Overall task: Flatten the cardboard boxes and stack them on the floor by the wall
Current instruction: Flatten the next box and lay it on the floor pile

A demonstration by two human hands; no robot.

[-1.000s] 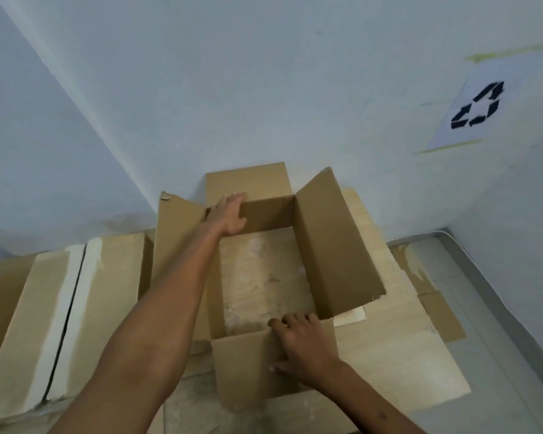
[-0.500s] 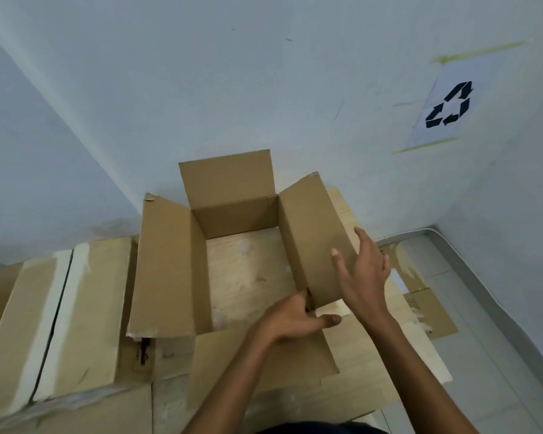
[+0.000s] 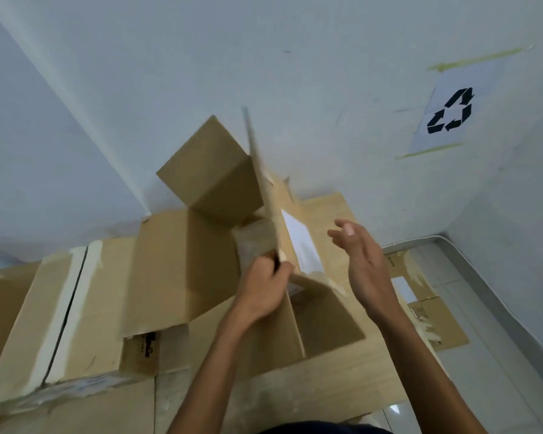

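An open brown cardboard box [image 3: 182,264] stands on a pile of flattened cardboard [image 3: 351,377] by the wall. Its flaps are spread and its shape is skewed, with the right wall seen edge-on and blurred. My left hand [image 3: 264,289] grips the near end of that right wall at the corner. My right hand [image 3: 361,264] hovers open just to the right of the box, fingers spread, touching nothing. A white label [image 3: 301,242] shows on the outer face of the right wall.
A taped, closed box [image 3: 60,311] lies to the left on the pile. Flat cardboard pieces [image 3: 427,317] lie on the tiled floor at right. White walls meet in a corner behind the box, and a recycling sign [image 3: 449,111] is taped up at right.
My left hand went from the far rim to the near right corner and took hold of it. The box has tilted and begun to collapse. My right hand left the front flap.
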